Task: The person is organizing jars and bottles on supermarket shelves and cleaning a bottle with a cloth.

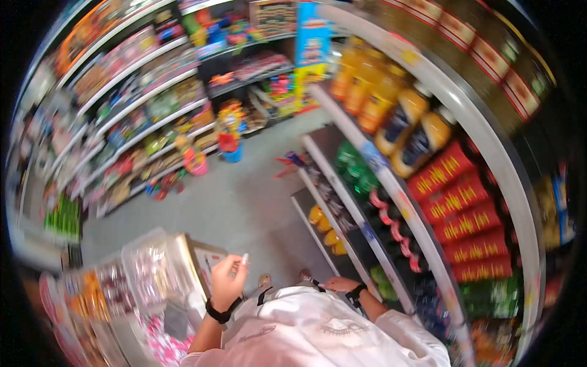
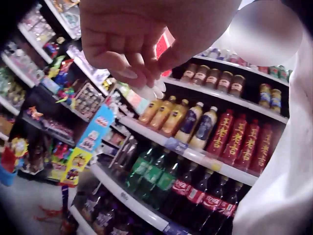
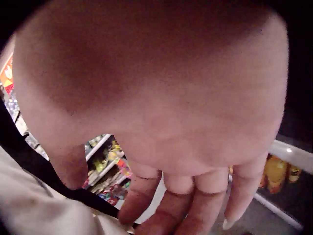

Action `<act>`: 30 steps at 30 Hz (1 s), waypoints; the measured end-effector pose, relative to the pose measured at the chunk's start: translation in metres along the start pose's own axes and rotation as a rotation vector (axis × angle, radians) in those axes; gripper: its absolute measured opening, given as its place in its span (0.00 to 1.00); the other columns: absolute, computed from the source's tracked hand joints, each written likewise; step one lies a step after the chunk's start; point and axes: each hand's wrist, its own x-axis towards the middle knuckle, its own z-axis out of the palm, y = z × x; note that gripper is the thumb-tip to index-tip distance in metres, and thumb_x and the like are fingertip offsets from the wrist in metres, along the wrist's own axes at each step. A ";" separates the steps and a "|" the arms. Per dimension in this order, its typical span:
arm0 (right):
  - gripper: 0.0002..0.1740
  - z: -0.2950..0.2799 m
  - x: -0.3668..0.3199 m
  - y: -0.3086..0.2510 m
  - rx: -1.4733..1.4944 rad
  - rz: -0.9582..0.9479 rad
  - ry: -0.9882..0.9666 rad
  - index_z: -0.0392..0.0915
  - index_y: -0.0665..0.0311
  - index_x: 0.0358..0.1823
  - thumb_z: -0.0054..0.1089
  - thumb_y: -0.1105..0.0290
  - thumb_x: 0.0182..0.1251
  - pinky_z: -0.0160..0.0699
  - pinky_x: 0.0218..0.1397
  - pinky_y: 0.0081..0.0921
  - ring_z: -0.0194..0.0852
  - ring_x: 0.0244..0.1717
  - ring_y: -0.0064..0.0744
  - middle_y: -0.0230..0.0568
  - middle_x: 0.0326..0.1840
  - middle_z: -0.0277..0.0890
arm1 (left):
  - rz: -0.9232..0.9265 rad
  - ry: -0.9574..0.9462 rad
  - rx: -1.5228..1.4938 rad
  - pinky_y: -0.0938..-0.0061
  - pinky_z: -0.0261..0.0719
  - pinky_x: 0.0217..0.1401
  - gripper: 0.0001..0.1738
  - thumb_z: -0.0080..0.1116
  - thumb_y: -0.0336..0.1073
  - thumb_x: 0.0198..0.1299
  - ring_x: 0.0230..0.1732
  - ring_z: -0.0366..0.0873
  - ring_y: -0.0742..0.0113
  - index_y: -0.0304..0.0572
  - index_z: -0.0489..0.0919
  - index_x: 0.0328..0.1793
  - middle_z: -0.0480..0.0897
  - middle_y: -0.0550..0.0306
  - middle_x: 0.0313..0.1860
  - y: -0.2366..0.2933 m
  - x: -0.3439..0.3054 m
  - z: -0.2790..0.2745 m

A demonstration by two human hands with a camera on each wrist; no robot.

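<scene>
My left hand [image 1: 227, 279] is raised at waist height in front of the white shirt, its fingers curled. It pinches a small white object [image 1: 245, 259] at the fingertips; the kind of object cannot be told. In the left wrist view the same white object [image 2: 152, 91] pokes out below the curled fingers. My right hand [image 1: 340, 284] hangs beside the waist, close to the lower drink shelves. Seen from its wrist, the right hand [image 3: 161, 132] has loosely bent fingers with nothing between them.
To the right, a drink shelf [image 1: 361, 144] carries orange bottles [image 1: 370, 92], red bottles [image 2: 242, 139] and cola bottles [image 2: 195, 191]. A counter with packed goods in clear bins [image 1: 153, 269] stands at the left. Grey floor [image 1: 257, 202] runs between them toward toy shelves [image 1: 147, 92].
</scene>
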 end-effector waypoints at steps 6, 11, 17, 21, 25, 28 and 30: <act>0.19 -0.023 0.071 -0.027 -0.324 -0.204 -0.200 0.75 0.64 0.26 0.54 0.54 0.66 0.68 0.33 0.23 0.68 0.27 0.21 0.29 0.23 0.73 | -0.331 0.267 0.101 0.73 0.65 0.23 0.11 0.57 0.27 0.54 0.17 0.67 0.61 0.36 0.67 0.24 0.70 0.51 0.17 -0.017 -0.089 -0.007; 0.16 -0.016 0.145 -0.108 -0.385 -0.388 -0.305 0.72 0.64 0.26 0.55 0.59 0.66 0.70 0.31 0.20 0.70 0.26 0.21 0.31 0.23 0.74 | -0.491 0.533 0.222 0.68 0.68 0.24 0.09 0.55 0.31 0.51 0.20 0.73 0.56 0.41 0.67 0.26 0.73 0.53 0.18 -0.004 -0.153 -0.026; 0.11 0.059 0.160 -0.247 -0.334 -0.526 -0.448 0.71 0.65 0.37 0.53 0.63 0.68 0.71 0.41 0.18 0.71 0.34 0.19 0.29 0.30 0.73 | -0.721 0.746 0.297 0.67 0.70 0.25 0.12 0.58 0.38 0.56 0.22 0.76 0.57 0.42 0.67 0.30 0.76 0.53 0.19 -0.024 -0.229 -0.041; 0.13 0.125 0.117 -0.305 -0.483 -0.611 -0.488 0.73 0.66 0.44 0.54 0.63 0.67 0.70 0.44 0.19 0.71 0.37 0.21 0.30 0.32 0.74 | -0.797 0.860 0.258 0.65 0.71 0.26 0.13 0.58 0.40 0.58 0.25 0.77 0.54 0.41 0.69 0.32 0.77 0.52 0.20 -0.038 -0.262 -0.055; 0.16 0.186 0.083 -0.331 -0.514 -0.718 -0.571 0.73 0.66 0.50 0.54 0.63 0.67 0.70 0.47 0.21 0.71 0.40 0.23 0.34 0.38 0.75 | -0.817 0.799 0.376 0.61 0.72 0.35 0.10 0.56 0.39 0.58 0.34 0.77 0.48 0.40 0.73 0.37 0.79 0.49 0.29 -0.087 -0.292 -0.078; 0.18 0.219 0.087 -0.336 -0.539 -0.740 -0.593 0.72 0.66 0.53 0.55 0.63 0.66 0.70 0.48 0.21 0.71 0.42 0.23 0.37 0.42 0.75 | -0.661 0.814 0.513 0.62 0.72 0.40 0.09 0.55 0.37 0.58 0.39 0.76 0.50 0.39 0.74 0.38 0.78 0.49 0.37 -0.122 -0.296 -0.097; 0.19 0.241 0.096 -0.337 -0.518 -0.721 -0.516 0.71 0.65 0.55 0.53 0.62 0.67 0.69 0.49 0.21 0.70 0.43 0.23 0.36 0.43 0.74 | -0.703 0.701 0.528 0.63 0.70 0.54 0.18 0.56 0.36 0.55 0.56 0.69 0.48 0.40 0.72 0.51 0.72 0.45 0.56 -0.146 -0.300 -0.113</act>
